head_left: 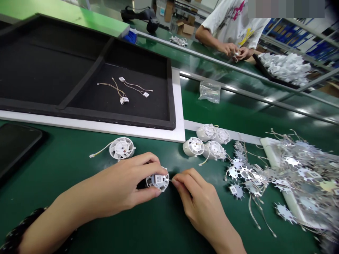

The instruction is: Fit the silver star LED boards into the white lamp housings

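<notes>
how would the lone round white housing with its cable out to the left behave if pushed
The round white housing would probably slide rather than roll, since its spoked face points up. Its thin, curved cable looks floppy and may drag. The open spokes suggest it's fairly light.

The central white fan [160, 183] is showing smooth plastic, toothed plates [284, 212] at right are gleaming like metal, and the upper-left black tray [53, 70] is looking matt.
</notes>
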Tool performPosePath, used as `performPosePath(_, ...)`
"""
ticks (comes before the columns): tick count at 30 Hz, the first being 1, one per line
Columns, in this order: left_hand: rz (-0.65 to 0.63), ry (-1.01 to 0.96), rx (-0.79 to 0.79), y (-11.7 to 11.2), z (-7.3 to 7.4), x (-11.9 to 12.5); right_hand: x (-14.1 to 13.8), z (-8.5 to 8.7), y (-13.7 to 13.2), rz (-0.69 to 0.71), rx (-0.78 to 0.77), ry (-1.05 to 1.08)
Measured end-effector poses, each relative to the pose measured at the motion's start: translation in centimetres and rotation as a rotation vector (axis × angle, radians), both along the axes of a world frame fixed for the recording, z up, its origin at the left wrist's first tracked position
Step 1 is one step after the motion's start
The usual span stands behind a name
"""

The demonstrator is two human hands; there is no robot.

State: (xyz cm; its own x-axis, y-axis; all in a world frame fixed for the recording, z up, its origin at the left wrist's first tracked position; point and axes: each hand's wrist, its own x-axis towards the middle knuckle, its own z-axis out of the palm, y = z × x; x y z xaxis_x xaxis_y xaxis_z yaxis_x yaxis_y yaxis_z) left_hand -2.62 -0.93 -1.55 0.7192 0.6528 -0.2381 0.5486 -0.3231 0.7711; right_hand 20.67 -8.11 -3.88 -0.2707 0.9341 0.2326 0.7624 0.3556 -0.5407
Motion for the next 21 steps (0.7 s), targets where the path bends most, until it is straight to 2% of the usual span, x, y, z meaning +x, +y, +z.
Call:
performPosePath(6, 0.033, 0.046, 0.036, 0.0, 0.2, 0.2, -0.3, -0.4, -0.2, -0.032, -0.113, 0.082)
performPosePath(11, -0.043, 0.056, 0.094, 0.0, -0.4, -0.4, -0.2, -0.6, -0.5, -0.011, -0.133, 0.059)
performPosePath(16, -0.020, 0.029, 0.169, -0.4, -0.6, -0.8, 0.4, -0.1, -1.0, -0.035, 0.055, -0.050)
performPosePath(21, -0.022, -0.025, 0.208, -0.2, -0.7, -0.5, 0.3, 0.6, -0.8, -0.003, 0.184, -0.027)
